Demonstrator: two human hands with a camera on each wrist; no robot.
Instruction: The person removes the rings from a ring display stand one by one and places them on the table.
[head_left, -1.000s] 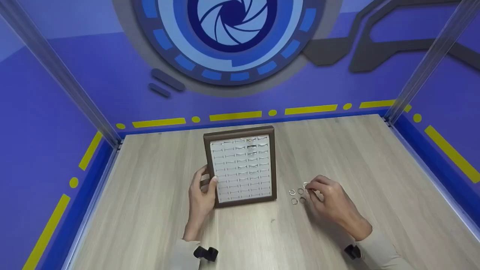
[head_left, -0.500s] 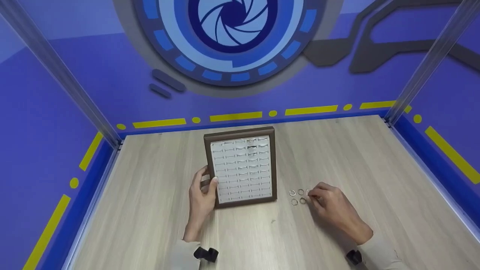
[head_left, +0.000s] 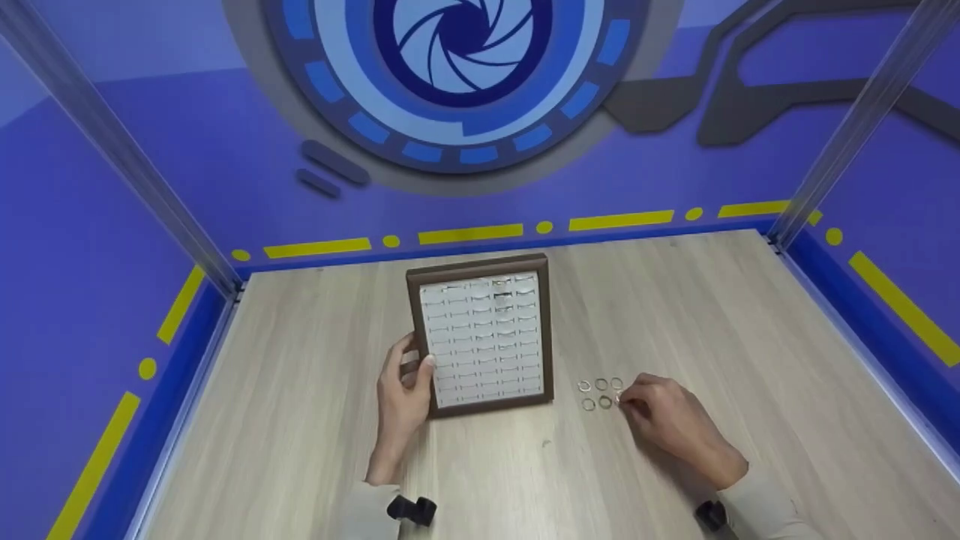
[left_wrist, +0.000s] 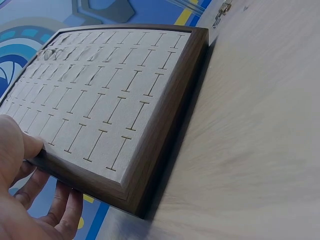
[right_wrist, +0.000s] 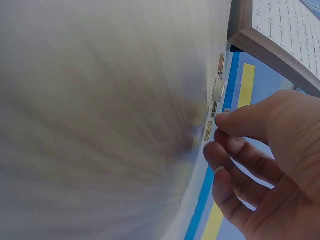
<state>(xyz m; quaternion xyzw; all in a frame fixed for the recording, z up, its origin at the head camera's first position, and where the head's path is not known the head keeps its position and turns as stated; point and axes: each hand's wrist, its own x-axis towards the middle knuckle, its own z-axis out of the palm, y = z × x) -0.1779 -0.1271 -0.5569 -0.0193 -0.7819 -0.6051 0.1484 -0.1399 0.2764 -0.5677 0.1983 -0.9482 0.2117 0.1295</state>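
Observation:
My left hand [head_left: 405, 390] grips the left side of a ring display board [head_left: 487, 345] with a brown wooden frame. Its thumb lies on the front edge, and the other fingers reach behind in the left wrist view. The board stands tilted back, its pale padded face [left_wrist: 110, 95] cut with rows of slots. To the right, several metal rings lie in two short rows, among them a silver ring [head_left: 584, 385] and a darker ring [head_left: 605, 402]. My right hand [head_left: 671, 420] pinches the lower-right ring [head_left: 619, 399] between thumb and fingertips, close over the table.
The light wood table [head_left: 315, 360] ends at a blue back wall [head_left: 187, 165] with printed shapes. Metal corner posts [head_left: 862, 120] rise at its back corners. Black straps [head_left: 411, 509] sit on both sleeves.
My right hand has left the upper-right ring, which now lies in the back row, and has come slightly toward me to the front row. The left hand and board have stayed put.

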